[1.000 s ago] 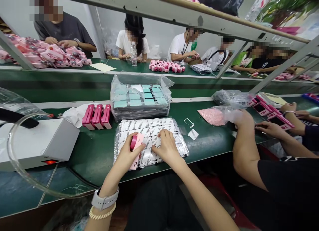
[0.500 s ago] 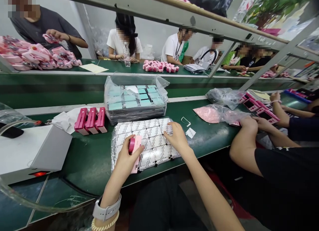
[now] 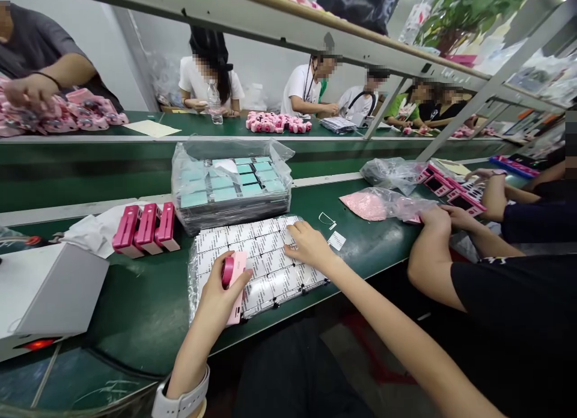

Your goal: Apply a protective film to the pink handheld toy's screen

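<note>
Left hand [image 3: 216,298] grips pink device [image 3: 235,287] upright at 7 o'clock of label tray [image 3: 270,279]. Right hand [image 3: 309,245], fingers bent and pressed on label at tray's 1 o'clock edge, nothing lifted. Risk: label tears or sticks crooked if peeled one-handed; tray could slide.

The left hand [image 3: 215,301] sits low and near the body, its forearm rising from the bottom edge with a pale grey watch [image 3: 183,397] on the wrist. Its fingers [image 3: 238,281] are curled closed around something held upright. The right hand [image 3: 309,245] reaches farther forward on a bare, outstretched forearm, palm down, fingers spread and pressed flat.
</note>
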`<state>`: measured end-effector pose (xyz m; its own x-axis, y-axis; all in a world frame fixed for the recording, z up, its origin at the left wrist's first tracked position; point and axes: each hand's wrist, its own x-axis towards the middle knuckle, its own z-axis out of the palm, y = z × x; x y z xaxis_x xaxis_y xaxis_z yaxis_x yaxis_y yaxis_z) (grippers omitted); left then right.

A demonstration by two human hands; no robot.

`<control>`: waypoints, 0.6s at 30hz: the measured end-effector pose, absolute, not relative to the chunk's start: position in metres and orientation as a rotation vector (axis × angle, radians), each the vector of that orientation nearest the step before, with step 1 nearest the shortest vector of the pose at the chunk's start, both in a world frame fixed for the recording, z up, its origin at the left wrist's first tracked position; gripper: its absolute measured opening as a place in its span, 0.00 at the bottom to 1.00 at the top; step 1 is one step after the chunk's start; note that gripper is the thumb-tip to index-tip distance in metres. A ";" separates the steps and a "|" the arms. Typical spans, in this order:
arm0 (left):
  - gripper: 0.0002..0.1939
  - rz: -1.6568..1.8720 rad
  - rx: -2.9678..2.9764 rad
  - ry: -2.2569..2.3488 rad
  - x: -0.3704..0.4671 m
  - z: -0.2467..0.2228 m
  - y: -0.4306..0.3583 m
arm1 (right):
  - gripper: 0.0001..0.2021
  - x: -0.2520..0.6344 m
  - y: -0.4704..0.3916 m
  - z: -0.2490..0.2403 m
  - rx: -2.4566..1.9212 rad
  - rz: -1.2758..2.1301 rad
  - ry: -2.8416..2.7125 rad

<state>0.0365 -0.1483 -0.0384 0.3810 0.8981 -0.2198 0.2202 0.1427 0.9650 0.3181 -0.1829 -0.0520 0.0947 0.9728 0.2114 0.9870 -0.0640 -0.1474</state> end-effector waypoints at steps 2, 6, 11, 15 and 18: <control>0.42 0.627 1.360 1.141 0.037 -0.036 -0.148 | 0.14 0.316 -0.180 -0.051 -2.104 -0.102 -2.025; 0.42 0.620 1.370 1.162 0.038 -0.032 -0.148 | 0.19 0.314 -0.177 -0.045 -2.050 -0.127 -2.138; 0.43 0.620 1.344 1.163 0.037 -0.029 -0.148 | 0.19 0.318 -0.180 -0.033 -1.971 -0.101 -2.221; 0.44 0.606 1.325 1.170 0.037 -0.026 -0.148 | 0.09 0.322 -0.184 -0.029 -1.960 -0.070 -2.175; 0.44 0.593 1.332 1.176 0.037 -0.024 -0.149 | 0.07 0.322 -0.184 -0.030 -1.953 -0.029 -2.097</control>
<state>0.0373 -0.1487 -0.0245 0.3581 0.8817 -0.3072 0.2772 0.2138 0.9367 0.3218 -0.1844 -0.0303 -0.0510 0.9757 0.2129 0.9813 0.0886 -0.1708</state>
